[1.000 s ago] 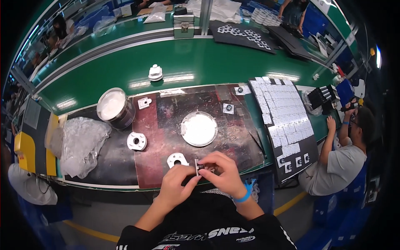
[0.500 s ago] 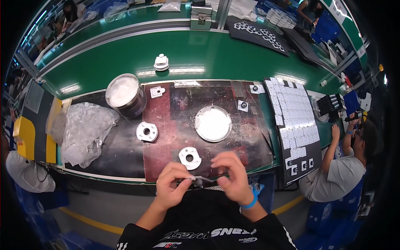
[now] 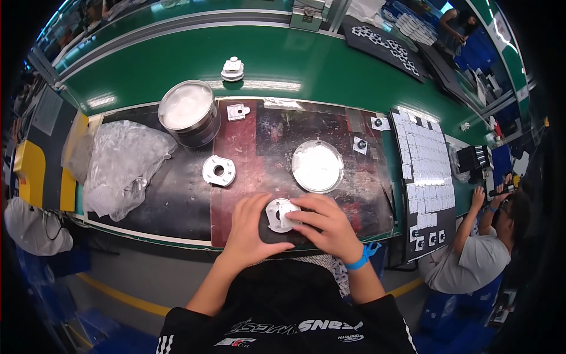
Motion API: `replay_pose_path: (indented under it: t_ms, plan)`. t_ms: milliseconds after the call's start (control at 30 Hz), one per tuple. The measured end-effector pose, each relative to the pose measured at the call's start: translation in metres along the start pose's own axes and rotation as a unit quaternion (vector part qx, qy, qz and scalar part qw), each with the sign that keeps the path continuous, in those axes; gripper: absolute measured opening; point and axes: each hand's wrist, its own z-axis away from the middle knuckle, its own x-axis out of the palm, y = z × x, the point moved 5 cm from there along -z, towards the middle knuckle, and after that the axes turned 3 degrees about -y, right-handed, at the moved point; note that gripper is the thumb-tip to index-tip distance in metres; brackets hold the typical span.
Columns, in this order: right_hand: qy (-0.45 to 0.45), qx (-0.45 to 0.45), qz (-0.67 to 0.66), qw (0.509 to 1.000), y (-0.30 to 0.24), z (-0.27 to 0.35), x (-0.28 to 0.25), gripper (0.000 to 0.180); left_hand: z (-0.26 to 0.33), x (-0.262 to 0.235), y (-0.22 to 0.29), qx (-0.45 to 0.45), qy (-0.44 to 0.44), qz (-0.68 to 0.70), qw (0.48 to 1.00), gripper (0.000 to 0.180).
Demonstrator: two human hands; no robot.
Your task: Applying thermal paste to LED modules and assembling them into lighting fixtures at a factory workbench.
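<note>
A white round part (image 3: 274, 224) with a dark centre hole lies near the front edge of the work mat. Over its right side rests a small white plate (image 3: 286, 211), pinched by the fingertips of my right hand (image 3: 331, 229). My left hand (image 3: 249, 231) curves round the part's left side, thumb and fingers apart, with nothing in its grasp. To the left sits a similar white round part (image 3: 219, 171) with a centre hole. Beyond my right hand is a round dish (image 3: 317, 166) of white material. My fingers hide part of the small plate.
A large tub (image 3: 188, 112) and a crumpled clear plastic bag (image 3: 125, 165) stand at left. Small white plates, two with black pieces (image 3: 360, 145), lie farther back. A dark board (image 3: 421, 171) of white plates borders the right side, near another person (image 3: 471, 242).
My hands have moved forward from near my body to the white round part. The small plate has come down over it, and my left hand has let go and opened.
</note>
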Motion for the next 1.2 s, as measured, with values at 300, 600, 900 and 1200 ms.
replay_pose_path:
  t_ms: [300, 600, 900, 1200]
  plan:
    - [-0.08, -0.047, 0.116, 0.989, 0.0, -0.011, 0.007, 0.034, -0.008, 0.006, -0.01, -0.002, 0.008, -0.014, 1.0, 0.084]
    - [-0.057, -0.021, 0.124, 0.99, -0.002, -0.006, 0.011, 0.031, -0.008, 0.005, -0.013, 0.001, 0.011, -0.015, 1.0, 0.081]
    - [-0.046, -0.009, 0.175, 0.984, -0.014, -0.004, 0.013, 0.03, -0.01, 0.003, -0.01, 0.031, 0.001, 0.017, 0.999, 0.07]
    - [-0.079, -0.057, 0.148, 0.984, -0.008, -0.005, 0.017, 0.035, -0.013, -0.002, -0.013, 0.035, -0.025, 0.022, 0.999, 0.067]
